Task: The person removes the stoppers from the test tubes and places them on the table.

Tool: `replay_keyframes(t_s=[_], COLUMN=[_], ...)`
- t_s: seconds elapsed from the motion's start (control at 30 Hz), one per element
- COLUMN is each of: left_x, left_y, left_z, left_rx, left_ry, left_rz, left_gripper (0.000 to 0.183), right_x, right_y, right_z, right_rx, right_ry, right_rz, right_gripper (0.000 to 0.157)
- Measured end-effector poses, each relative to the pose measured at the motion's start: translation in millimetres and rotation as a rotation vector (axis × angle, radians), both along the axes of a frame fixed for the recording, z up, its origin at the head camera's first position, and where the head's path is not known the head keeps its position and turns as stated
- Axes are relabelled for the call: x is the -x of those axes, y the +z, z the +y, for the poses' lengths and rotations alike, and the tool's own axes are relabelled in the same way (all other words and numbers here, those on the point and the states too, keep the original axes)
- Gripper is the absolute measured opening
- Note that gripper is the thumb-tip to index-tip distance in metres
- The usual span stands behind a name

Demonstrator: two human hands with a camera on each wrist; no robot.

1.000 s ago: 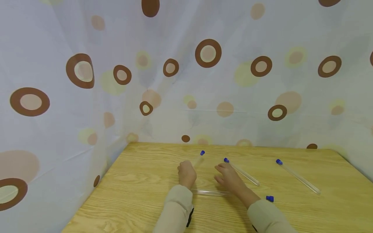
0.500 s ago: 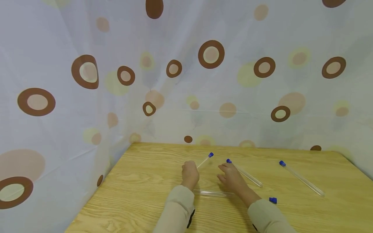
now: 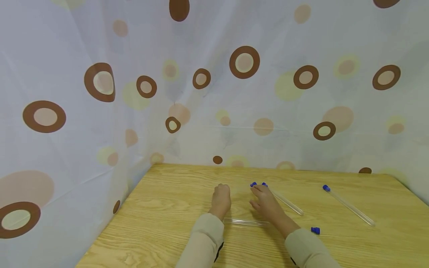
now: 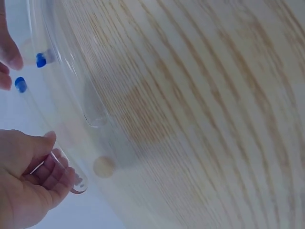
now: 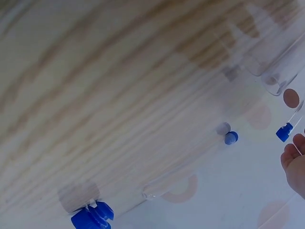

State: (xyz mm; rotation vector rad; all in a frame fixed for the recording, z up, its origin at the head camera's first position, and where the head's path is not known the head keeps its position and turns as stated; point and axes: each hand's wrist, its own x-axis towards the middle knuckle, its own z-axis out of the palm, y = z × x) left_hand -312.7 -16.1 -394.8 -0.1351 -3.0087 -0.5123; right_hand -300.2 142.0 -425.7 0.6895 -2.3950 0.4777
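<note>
My left hand (image 3: 221,201) grips a test tube near its rounded end; the clear tube (image 4: 67,160) shows between thumb and curled fingers in the left wrist view. At its far end sits a blue cap (image 3: 253,184), close to the fingertips of my right hand (image 3: 266,203). The right hand's thumb and fingers are parted, with a small gap between them and that cap in the left wrist view. Below both hands lies an uncapped test tube (image 3: 246,222) on the table, its ends partly hidden by the wrists. A loose blue cap (image 3: 315,230) rests to the right of my right wrist.
Just beyond my right hand a blue-capped test tube (image 3: 288,203) lies slanted on the wooden table (image 3: 161,223). Another capped tube (image 3: 352,208) lies farther right. A dotted white curtain (image 3: 261,96) stands behind and to the left.
The held tube's capped end has swung right, from beyond my left hand to beside my right fingertips. My left hand has turned slightly; the right has stayed nearly still.
</note>
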Motion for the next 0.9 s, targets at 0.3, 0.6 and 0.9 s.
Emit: replay_keyframes(t_s=[0.3, 0.6, 0.9], left_x=[0.8, -3.8, -4.2], left_y=[-3.2, -1.4, -0.6], left_z=[-3, -5, -4], left_rx=[0.043, 0.097, 0.134], left_ry=[-0.182, -0.257, -0.306], left_rz=[0.067, 0.099, 0.119], left_gripper=[0.01, 0.017, 0.021], right_x=[-1.9, -0.9, -1.3], right_y=[1.0, -4.3, -6.9], right_z=[4, 12, 17], right_rx=[-0.023, -0.011, 0.021], right_ry=[-0.018, -0.038, -0.028], right_rz=[0.018, 0.015, 0.051], right_gripper=[0.039, 0.038, 0.027])
